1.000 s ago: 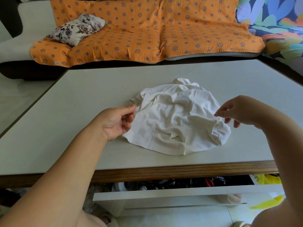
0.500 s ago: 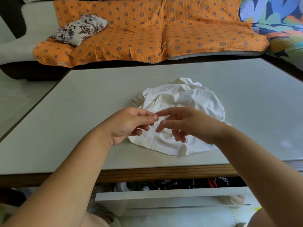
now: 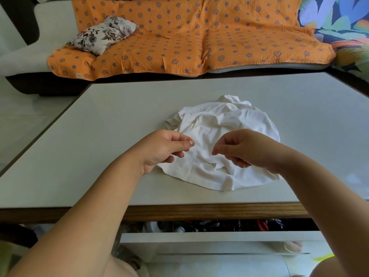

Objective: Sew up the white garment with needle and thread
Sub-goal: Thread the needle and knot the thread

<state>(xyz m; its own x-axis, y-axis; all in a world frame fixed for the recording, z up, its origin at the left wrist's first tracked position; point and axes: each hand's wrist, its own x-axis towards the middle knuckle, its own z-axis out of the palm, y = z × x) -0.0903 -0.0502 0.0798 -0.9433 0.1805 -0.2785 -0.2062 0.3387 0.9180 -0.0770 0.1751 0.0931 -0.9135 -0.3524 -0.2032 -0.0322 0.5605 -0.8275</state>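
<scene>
**A:** Where is the white garment found?

**B:** The white garment [image 3: 225,124] is seen crumpled in a heap on the table [image 3: 99,140], right of the middle and toward the near edge.

**A:** How are the hands held?

**B:** Both are raised just above the near part of the garment, with a small gap between them. The fingers of the left hand [image 3: 161,149] are curled, and its thumb and forefinger are pressed together in a pinch. The right hand [image 3: 241,148] is curled likewise, its thumb and forefinger closed to a point that faces the left hand.

**A:** What is held?

**B:** A faint, fine line, read as the thread [image 3: 201,148], is seen stretched between the two pinches. Whether a needle is also held cannot be told, as it is too small.

**A:** What else is seen?

**B:** An open drawer [image 3: 199,236] is seen below the table's near edge, with dark oddments inside. Beyond the table, a sofa is draped with an orange patterned cover [image 3: 189,43], and a floral cushion [image 3: 103,35] is laid on its left part.
</scene>
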